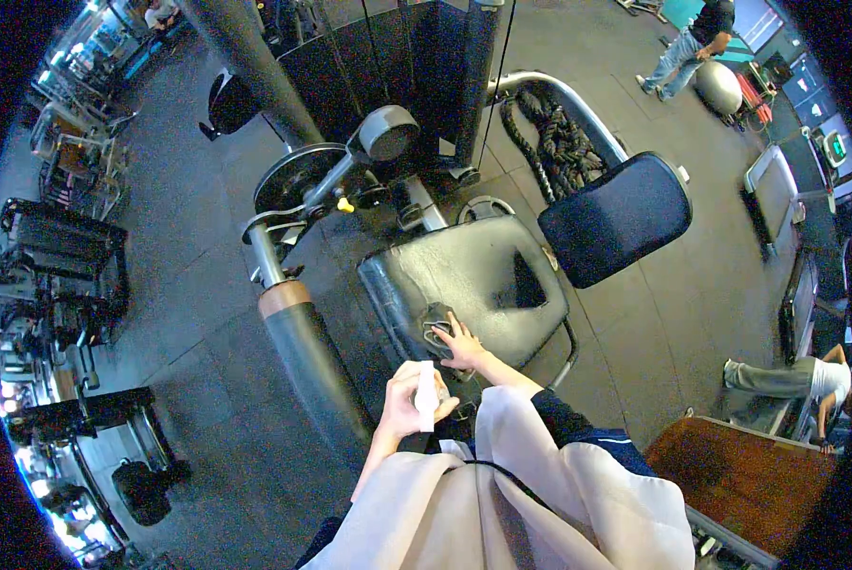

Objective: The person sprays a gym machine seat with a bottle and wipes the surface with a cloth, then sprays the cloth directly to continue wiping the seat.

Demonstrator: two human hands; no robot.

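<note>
My left hand [403, 403] is closed around a spray bottle [427, 397], seen from above with its long white head over a clear body. My right hand [461, 347] presses a dark, crumpled cloth [435, 325] onto the near edge of a black padded seat [483, 275], its fingers partly spread over the cloth. The seat's surface has a wet-looking shine. To the left of both hands lies a thick padded roller [317, 366] belonging to the same exercise machine.
A dark pad [618, 220] adjoins the seat on the right, with a coiled rope [559, 138] behind it. A weight-machine lever [326, 185] stands ahead left. One person [697, 47] is near a grey ball [719, 87]; another person [796, 378] bends at right beside a brown board [730, 475].
</note>
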